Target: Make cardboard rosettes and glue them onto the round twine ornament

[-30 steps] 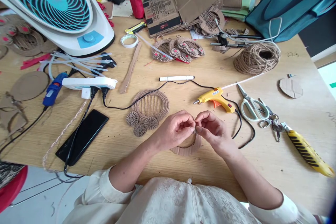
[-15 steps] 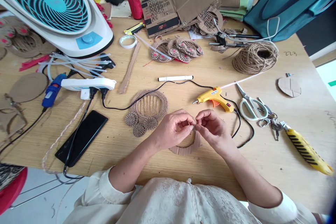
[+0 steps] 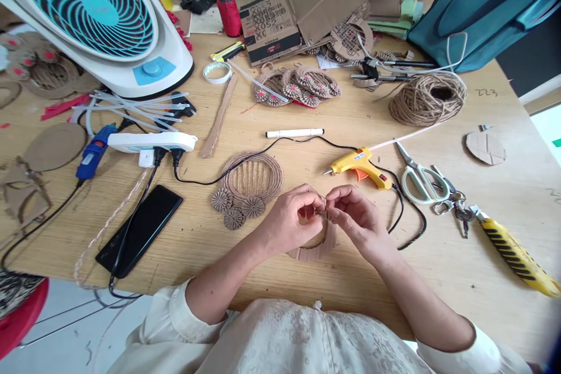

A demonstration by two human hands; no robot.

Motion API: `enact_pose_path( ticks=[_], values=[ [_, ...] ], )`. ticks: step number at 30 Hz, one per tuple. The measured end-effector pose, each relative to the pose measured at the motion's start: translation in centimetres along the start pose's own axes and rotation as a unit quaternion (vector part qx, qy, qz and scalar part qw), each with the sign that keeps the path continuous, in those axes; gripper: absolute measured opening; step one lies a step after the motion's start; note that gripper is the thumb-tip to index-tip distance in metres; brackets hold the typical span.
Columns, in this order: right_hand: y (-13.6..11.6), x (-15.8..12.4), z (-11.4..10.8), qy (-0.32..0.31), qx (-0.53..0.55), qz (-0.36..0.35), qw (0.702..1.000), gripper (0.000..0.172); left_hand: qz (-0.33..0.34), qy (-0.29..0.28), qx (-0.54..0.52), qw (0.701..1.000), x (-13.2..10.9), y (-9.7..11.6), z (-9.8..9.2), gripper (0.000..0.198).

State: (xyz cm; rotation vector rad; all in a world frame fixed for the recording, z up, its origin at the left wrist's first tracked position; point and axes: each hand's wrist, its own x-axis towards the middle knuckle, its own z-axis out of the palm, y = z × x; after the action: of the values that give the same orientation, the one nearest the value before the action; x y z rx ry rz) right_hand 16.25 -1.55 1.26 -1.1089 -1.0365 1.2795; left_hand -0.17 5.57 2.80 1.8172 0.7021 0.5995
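Observation:
My left hand (image 3: 294, 219) and my right hand (image 3: 358, 219) meet fingertip to fingertip near the front of the table, both closed in a pinch. Whatever thin thing they pinch is too small and too covered to make out. Directly below them is a curved cardboard ring (image 3: 312, 253), its far part hidden by my fingers. Left of my hands lies a twine-wrapped ring (image 3: 277, 178) with strands across its middle. Several pleated cardboard rosettes (image 3: 253, 207) sit against its lower left edge. Beyond my right hand rests a yellow glue gun (image 3: 360, 165).
Scissors (image 3: 421, 180), keys (image 3: 463, 213) and a yellow utility knife (image 3: 517, 252) lie to the right, a twine ball (image 3: 427, 100) behind. A black phone (image 3: 139, 231), power strip (image 3: 151, 141), blue glue gun (image 3: 95, 152) and fan (image 3: 144, 41) occupy the left. A marker (image 3: 294, 133) lies mid-table.
The view has shifted slightly, so everything sits a little further right and lower. My hands keep the same pinched pose, with only small finger movement.

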Motion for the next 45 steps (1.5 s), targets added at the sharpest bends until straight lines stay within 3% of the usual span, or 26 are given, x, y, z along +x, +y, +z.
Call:
enact_pose_path(
  ticks=[18,32,39,42,45],
  values=[
    [0.9,0.1,-0.6,-0.005,0.067,0.05,0.996,0.014,-0.047,-0.017,-0.065,0.997,0.0,-0.1,-0.1,0.007],
    [0.6,0.2,-0.4,-0.012,0.021,0.039,0.999,0.022,-0.042,-0.019,-0.074,0.996,0.1,-0.1,-0.1,0.011],
    [0.6,0.1,-0.6,-0.013,0.097,0.055,0.994,0.015,-0.091,-0.051,-0.177,0.979,0.1,-0.3,-0.3,0.012],
    [0.2,0.2,-1.1,-0.007,0.044,0.036,0.998,0.014,-0.09,-0.053,-0.214,0.971,0.2,-0.2,-0.5,0.015],
    [-0.2,0.6,-3.0,0.084,-0.16,-0.05,0.982,0.018,-0.075,-0.033,-0.241,0.967,0.2,-0.1,-0.8,0.016]
  ],
)
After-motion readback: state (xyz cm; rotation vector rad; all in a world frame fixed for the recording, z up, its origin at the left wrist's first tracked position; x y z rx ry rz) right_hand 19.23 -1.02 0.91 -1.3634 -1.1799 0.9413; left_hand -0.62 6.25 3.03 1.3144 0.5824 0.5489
